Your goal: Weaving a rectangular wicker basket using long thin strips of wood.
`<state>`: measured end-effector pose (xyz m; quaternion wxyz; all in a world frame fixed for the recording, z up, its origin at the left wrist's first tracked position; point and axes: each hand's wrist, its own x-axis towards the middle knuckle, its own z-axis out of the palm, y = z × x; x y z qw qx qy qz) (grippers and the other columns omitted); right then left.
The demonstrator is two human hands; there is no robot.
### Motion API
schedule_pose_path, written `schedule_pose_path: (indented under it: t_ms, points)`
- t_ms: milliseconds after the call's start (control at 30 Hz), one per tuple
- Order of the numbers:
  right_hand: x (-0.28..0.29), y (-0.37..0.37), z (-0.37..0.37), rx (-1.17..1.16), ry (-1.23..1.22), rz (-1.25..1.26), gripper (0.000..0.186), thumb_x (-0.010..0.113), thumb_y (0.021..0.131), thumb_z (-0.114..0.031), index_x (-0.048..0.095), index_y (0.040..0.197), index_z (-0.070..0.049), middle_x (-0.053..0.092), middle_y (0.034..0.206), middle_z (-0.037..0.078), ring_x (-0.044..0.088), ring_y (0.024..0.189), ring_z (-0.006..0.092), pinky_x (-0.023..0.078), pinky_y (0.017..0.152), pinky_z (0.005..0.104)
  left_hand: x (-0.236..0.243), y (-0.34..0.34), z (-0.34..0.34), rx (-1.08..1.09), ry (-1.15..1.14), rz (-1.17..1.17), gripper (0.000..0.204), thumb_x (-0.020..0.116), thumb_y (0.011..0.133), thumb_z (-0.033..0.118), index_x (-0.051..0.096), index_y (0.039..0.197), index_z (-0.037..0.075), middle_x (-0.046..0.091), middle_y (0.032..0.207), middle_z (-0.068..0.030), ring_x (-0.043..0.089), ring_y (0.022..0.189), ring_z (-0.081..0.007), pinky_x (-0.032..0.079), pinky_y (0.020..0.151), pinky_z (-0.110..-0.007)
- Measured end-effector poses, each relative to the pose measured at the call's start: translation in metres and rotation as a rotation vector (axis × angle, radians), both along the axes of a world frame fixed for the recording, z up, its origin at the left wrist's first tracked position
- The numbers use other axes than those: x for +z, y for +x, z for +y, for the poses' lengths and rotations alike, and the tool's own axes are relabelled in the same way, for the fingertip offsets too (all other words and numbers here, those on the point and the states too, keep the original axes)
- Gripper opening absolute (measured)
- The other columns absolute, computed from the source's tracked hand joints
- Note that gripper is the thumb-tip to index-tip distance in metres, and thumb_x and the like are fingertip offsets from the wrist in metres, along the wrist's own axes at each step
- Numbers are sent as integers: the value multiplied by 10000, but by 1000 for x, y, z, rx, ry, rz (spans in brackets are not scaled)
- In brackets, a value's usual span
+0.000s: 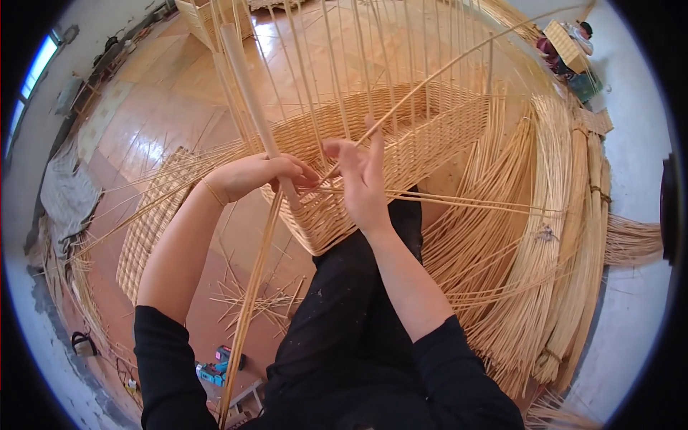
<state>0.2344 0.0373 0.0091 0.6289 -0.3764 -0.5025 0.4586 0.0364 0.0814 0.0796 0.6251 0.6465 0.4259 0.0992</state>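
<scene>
Wicker basket [322,223] lies just beneath the fingers [350,160].

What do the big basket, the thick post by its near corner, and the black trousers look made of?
Basket: willow or rattan, perhaps; tan, rod-like weave, slight sheen. Post: probably bare wood; pale, smooth, straight. Black trousers: some matte cloth, judging by soft folds.

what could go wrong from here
The long cane by the right hand crosses the upright stakes of the basket and could catch on them.

The loose strands stretching right over the cane bundles might snag.

The power tool on the floor could get kicked.
</scene>
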Motion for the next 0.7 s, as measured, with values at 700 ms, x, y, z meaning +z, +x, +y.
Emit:
schedule_pose_path:
  t_ms: [700]
  points:
    - [-97, 24, 11, -231, -346, 282, 124, 619, 977, -149, 537, 1022, -69, 529, 831, -19, 491, 722, 67, 421, 646, 230, 8, -1, -45, 627, 259, 259, 330, 597, 931, 225, 534, 1156, -8, 710, 1017, -141, 695, 789, -163, 472, 498, -257]
